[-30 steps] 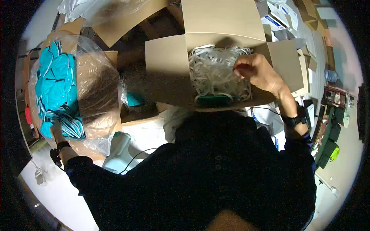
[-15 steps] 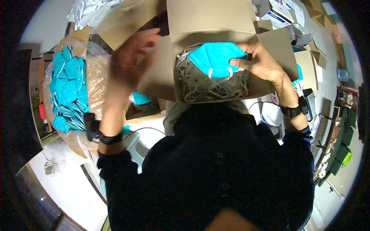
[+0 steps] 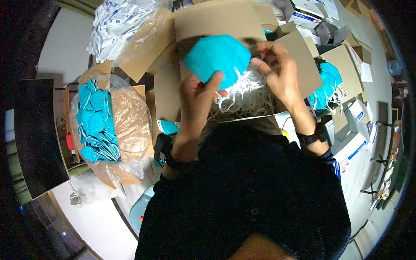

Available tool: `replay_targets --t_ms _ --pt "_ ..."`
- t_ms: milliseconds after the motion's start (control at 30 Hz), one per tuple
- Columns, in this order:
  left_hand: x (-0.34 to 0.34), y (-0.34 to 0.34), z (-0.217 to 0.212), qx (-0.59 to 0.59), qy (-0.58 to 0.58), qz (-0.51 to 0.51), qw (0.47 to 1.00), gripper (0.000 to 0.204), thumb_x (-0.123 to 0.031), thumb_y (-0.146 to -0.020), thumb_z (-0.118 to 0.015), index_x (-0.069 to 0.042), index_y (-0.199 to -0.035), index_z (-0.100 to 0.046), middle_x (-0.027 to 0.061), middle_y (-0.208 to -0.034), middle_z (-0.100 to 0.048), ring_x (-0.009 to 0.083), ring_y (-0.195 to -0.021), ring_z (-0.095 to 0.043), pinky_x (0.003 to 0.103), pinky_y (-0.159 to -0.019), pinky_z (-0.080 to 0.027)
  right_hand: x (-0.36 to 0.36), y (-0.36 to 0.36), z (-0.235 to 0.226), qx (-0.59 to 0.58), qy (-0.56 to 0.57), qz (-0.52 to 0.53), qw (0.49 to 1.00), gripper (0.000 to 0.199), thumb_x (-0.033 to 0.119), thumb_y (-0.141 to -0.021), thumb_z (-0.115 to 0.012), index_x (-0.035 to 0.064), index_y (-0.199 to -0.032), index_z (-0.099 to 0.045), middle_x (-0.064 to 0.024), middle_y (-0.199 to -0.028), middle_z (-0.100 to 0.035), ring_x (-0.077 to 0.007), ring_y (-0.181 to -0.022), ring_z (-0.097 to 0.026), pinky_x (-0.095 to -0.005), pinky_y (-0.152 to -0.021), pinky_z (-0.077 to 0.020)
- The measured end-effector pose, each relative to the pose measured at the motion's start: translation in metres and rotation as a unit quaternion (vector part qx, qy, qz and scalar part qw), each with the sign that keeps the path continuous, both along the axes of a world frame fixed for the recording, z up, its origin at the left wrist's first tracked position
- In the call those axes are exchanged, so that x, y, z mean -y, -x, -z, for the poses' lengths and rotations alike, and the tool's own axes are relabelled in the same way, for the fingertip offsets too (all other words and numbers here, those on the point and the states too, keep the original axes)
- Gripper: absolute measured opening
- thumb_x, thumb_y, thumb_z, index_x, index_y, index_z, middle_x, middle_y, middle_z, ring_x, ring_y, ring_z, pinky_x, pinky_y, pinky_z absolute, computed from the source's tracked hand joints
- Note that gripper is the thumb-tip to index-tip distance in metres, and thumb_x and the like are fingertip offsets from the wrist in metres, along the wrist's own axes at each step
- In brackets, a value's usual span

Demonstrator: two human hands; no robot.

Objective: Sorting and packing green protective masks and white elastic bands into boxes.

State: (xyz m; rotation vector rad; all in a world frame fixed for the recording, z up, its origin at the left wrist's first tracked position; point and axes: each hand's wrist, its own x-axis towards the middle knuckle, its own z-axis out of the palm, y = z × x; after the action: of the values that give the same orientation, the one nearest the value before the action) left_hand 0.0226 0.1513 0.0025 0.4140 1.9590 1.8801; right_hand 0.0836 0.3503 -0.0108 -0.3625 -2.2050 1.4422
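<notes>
teal mask [image 3: 218, 58], a folded cup-shaped one, is being held up over the open cardboard box [image 3: 216, 21] in front of the person's chest. left hand [image 3: 200, 97] is pinching its lower edge, thumb pressing up against the teal fabric and fingers curling behind it. right hand [image 3: 277, 71] is gripping at the mask's right side, fingers bending inward where the white straps are coming off it; whether they are closing on a strap or on the fabric itself cannot be told. white elastic straps [image 3: 242, 97] are lying tangled in the box just below both hands. a black wristband is sitting on each wrist.

to the person's left, a clear plastic bag [image 3: 117, 125] lining another carton is holding a pile of teal masks [image 3: 93, 121]. to the right, more teal masks [image 3: 327, 84] are resting among small white boxes [image 3: 353, 145].
</notes>
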Motion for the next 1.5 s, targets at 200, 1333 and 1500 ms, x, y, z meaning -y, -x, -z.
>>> replay_targets --t_ms 200,1333,1500 --pt "-0.012 0.0 -0.012 0.004 0.013 -0.051 0.999 0.03 -0.023 -0.087 -0.067 -0.001 -0.107 -0.063 0.0082 -0.092 -0.07 0.0169 -0.063 -0.066 0.028 -0.055 -0.048 0.033 -0.005 -0.027 0.06 0.304 -0.11 0.945 0.014 0.006 -0.084 -0.073 -0.0009 -0.094 -0.066 -0.0027 -0.081 -0.067 -0.0072 -0.069 -0.058 -0.0212 -0.061 -0.0449" --pt "0.055 0.007 0.01 0.281 -0.218 0.033 0.934 0.036 -0.017 -0.094 -0.06 -0.011 -0.128 -0.047 0.0076 -0.108 -0.063 0.0229 -0.097 -0.065 0.034 -0.08 -0.055 0.047 0.016 -0.031 -0.1 -0.08 -0.22 0.967 0.011 -0.002 -0.08 -0.068 0.0011 -0.091 -0.067 -0.0131 -0.086 -0.069 -0.0205 -0.079 -0.067 -0.0319 -0.071 -0.0514" --pt "0.079 -0.014 -0.025 -0.26 0.155 0.011 0.953 0.039 -0.018 -0.086 -0.068 -0.005 -0.12 -0.054 0.0165 -0.104 -0.066 0.0332 -0.091 -0.066 0.042 -0.077 -0.054 -0.006 0.027 -0.022 -0.062 -0.154 -0.041 0.985 0.008 0.004 -0.081 -0.068 0.0001 -0.087 -0.064 -0.0138 -0.082 -0.066 -0.0274 -0.074 -0.063 -0.0339 -0.068 -0.0498"
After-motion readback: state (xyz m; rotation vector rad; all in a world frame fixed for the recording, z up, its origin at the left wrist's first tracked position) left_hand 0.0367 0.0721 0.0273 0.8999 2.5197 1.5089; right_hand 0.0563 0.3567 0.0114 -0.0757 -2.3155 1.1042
